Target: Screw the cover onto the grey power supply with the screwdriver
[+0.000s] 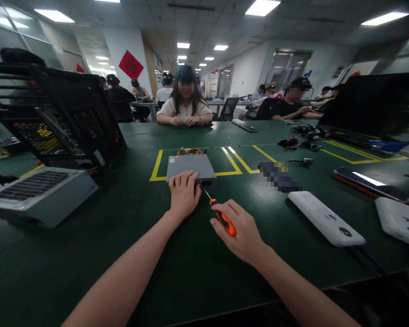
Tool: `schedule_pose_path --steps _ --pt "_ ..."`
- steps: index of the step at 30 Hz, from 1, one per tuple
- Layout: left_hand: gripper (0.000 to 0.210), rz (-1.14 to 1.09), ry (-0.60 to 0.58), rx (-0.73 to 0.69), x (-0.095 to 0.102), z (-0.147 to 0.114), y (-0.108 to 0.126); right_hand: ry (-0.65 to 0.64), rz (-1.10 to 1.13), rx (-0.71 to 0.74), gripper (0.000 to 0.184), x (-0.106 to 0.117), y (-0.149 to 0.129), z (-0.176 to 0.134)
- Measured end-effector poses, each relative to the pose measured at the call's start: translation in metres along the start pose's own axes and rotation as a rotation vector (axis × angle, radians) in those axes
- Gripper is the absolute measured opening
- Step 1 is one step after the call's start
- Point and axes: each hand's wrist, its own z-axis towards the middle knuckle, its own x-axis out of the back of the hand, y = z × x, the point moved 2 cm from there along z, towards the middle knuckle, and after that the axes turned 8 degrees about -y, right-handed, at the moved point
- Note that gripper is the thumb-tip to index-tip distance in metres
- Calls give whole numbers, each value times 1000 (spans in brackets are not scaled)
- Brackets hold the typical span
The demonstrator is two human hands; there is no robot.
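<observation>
A flat grey computer power supply (191, 167) lies on the green table, with a bundle of coloured cables (191, 151) behind it. My left hand (184, 193) grips its near edge, fingers over the top; the thumb side is partly hidden. In my right hand (240, 229) is an orange and black screwdriver (226, 222), held by the handle. The screwdriver's thin shaft points up and left at the near right corner of the power supply, below its socket. Whether the tip touches a screw is too small to tell.
A larger grey power supply (51, 195) and a black computer case (88, 118) stand left. To the right lie white power banks (322, 218), a phone (371, 181) and tangled cables (301, 141). Yellow tape (230, 173) marks the table. A person (184, 104) sits opposite.
</observation>
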Motion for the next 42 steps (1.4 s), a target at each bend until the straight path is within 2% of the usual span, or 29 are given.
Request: schedule_pose_path --steps 3,9,13,15,17,20,26,32,38,42 --pt "35 6 -11 -10 1 0 -1 21 42 -60 21 -1 1 -1" --pt "34 7 -9 -21 2 -1 -1 -37 -55 65 14 -3 -4 -1" --pt "35 16 -7 -22 1 -1 -1 -8 -7 -68 25 -3 0 -2" --pt "35 19 -14 -23 1 0 -1 -7 -28 -87 22 -4 1 -3" --pt "35 20 -18 -21 1 0 -1 -26 -110 -1 14 -5 0 -3" --pt "34 25 -16 -15 1 0 -1 -47 -196 110 14 -4 -3 -2" --pt "34 34 -13 -25 0 -1 -2 -1 -74 -54 26 -4 0 -2" --pt "34 33 -3 -23 -1 0 -2 -40 -150 44 12 -5 -5 -2" --pt "34 22 -4 -22 0 0 -3 -47 -16 -112 27 -7 -2 -2" --pt "33 21 1 -25 0 0 -2 -59 -157 37 14 -9 -5 -2"
